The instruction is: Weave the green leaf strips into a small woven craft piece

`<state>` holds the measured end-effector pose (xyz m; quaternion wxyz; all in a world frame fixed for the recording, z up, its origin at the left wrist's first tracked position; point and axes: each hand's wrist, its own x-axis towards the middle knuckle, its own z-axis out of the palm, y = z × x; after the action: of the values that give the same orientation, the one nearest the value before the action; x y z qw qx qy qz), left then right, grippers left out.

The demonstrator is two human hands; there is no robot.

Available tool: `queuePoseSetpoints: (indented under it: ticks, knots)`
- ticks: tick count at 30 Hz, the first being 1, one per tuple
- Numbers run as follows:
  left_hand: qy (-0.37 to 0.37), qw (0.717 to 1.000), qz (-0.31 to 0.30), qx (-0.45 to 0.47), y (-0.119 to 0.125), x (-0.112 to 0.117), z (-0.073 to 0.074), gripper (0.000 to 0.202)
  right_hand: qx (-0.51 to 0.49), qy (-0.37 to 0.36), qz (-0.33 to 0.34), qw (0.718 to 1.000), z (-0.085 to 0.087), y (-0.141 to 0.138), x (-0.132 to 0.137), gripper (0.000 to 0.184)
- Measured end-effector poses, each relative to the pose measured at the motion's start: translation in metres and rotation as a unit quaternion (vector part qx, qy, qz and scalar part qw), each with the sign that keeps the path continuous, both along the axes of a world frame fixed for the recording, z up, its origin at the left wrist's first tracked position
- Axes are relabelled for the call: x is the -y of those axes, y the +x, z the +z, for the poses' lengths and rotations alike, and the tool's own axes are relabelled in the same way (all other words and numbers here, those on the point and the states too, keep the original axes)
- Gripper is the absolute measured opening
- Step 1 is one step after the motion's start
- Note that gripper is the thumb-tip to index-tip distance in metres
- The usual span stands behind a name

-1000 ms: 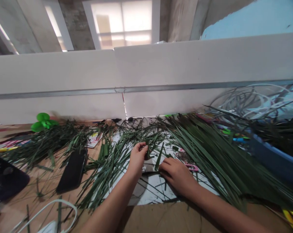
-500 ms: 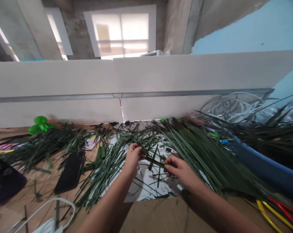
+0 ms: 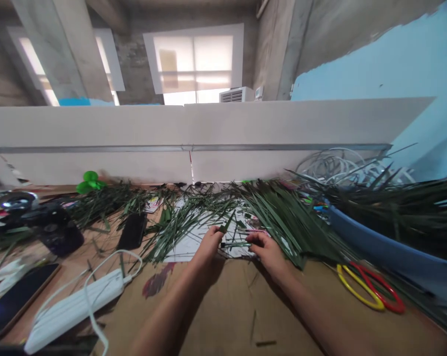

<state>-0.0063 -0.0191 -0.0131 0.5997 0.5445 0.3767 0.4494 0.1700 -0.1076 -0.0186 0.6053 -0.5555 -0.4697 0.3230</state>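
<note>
Left hand [image 3: 209, 243]: we are pinching a thin strip [image 3: 236, 244] at one end.
Right hand [image 3: 266, 245]: we are gripping its other end.
Scissors [image 3: 378, 303]: lying on cardboard [image 3: 223, 309].

A phone [image 3: 133, 231] and power strip [image 3: 75, 307] lie left of the left hand [image 3: 209, 244]. Cables [image 3: 325, 167] coil beyond the right hand [image 3: 266, 248].

Right across, the tabletop [image 3: 69, 269] was packed with cardboard [image 3: 216, 316], green leaf strips [image 3: 108, 200], a black phone [image 3: 132, 231], a white power strip [image 3: 75, 306]!
</note>
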Motion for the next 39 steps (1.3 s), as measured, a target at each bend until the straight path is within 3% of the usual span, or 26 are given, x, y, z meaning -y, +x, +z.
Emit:
queuePoseSetpoints:
  ticks: [4, 8, 16, 22, 28, 35, 39]
  knots:
    - [0.062, 0.992, -0.083, -0.072, -0.005, 0.013, -0.007, 0.022, 0.029, 0.017, -0.002, 0.999, -0.004, 0.005, 0.004, 0.019]
    - [0.083, 0.982, -0.128, -0.11, -0.012, 0.022, -0.007, 0.035, 0.01, 0.027, 0.005, 1.0, -0.005, 0.009, 0.004, 0.025]
    - [0.115, 0.981, -0.11, -0.112, -0.015, 0.026, -0.005, 0.045, -0.021, 0.032, 0.019, 0.999, -0.007, 0.009, 0.004, 0.047]
    - [0.114, 0.982, -0.105, -0.111, -0.013, 0.022, -0.012, 0.047, -0.004, 0.04, 0.03, 0.999, -0.011, 0.009, 0.001, 0.036]
    - [0.116, 0.985, -0.074, -0.102, -0.016, 0.02, -0.009, 0.052, 0.01, 0.056, 0.013, 0.998, -0.013, 0.013, -0.001, 0.033]
    - [0.094, 0.978, -0.145, -0.119, -0.016, 0.026, -0.009, 0.045, 0.038, 0.061, 0.011, 0.997, -0.006, 0.004, 0.004, 0.028]
    - [0.074, 0.98, -0.151, -0.109, -0.017, 0.027, -0.01, 0.046, 0.029, 0.066, -0.031, 0.997, -0.007, 0.009, 0.003, 0.031]
